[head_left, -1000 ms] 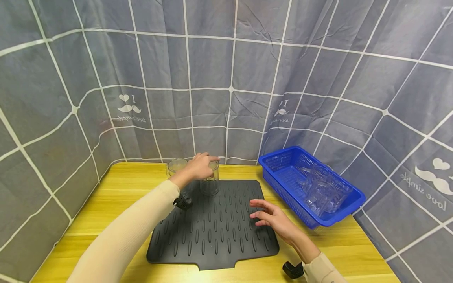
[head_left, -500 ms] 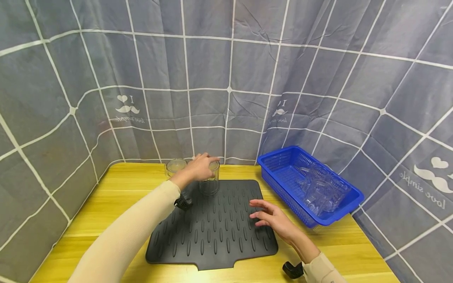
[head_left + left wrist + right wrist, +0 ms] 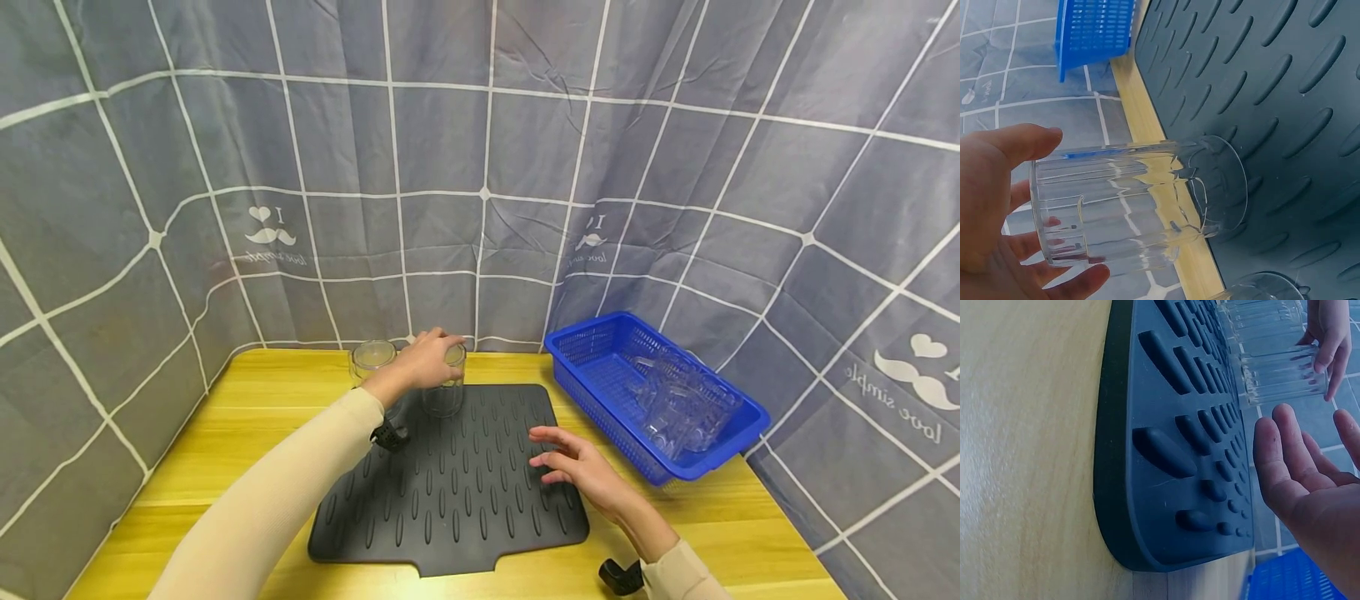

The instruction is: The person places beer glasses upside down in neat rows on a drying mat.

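Note:
At the back of the black ridged mat [image 3: 465,483], my left hand [image 3: 427,358] holds the upper end of a clear glass cup [image 3: 1122,206]. Thumb and fingers lie on opposite sides of it, and its far end meets the mat in the left wrist view. Just left of that hand is a second clear glass [image 3: 372,357], partly hidden behind the hand and forearm. My right hand [image 3: 577,467] hovers over the mat's right side, fingers loosely bent and apart, holding nothing.
To the right, a blue plastic basket [image 3: 581,400] holds several clear glasses [image 3: 686,408] in a jumbled heap. Beneath everything is a yellow wooden table [image 3: 187,467]. A grey curtain with white grid lines [image 3: 442,233] closes off the back and sides.
Both hands and the glasses keep their places; the head view shifts only slightly.

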The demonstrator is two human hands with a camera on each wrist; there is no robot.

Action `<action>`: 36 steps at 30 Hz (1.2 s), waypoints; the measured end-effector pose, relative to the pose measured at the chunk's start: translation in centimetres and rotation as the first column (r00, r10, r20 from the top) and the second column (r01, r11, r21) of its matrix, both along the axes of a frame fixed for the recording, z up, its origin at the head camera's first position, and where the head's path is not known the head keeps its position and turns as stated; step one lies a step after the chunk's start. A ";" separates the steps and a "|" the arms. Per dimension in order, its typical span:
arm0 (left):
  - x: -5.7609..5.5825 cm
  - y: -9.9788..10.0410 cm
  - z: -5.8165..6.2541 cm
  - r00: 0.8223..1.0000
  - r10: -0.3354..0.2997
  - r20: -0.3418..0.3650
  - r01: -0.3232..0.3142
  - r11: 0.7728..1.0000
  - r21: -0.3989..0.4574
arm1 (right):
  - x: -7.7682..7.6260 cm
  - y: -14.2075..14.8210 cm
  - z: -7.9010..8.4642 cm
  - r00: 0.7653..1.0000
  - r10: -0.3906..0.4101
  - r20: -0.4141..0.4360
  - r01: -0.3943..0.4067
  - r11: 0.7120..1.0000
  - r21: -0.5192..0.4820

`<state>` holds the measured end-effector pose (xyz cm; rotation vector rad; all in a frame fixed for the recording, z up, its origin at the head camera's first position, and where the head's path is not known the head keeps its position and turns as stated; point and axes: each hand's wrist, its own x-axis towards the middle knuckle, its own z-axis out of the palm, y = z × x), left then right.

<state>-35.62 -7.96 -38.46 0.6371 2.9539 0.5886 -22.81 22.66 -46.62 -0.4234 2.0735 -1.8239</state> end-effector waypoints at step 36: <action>7.5 -0.8 0.3 0.976 0.047 -0.211 0.034 0.930 0.365 | -0.6 -0.3 0.6 0.999 0.004 -0.042 -0.004 1.000 0.006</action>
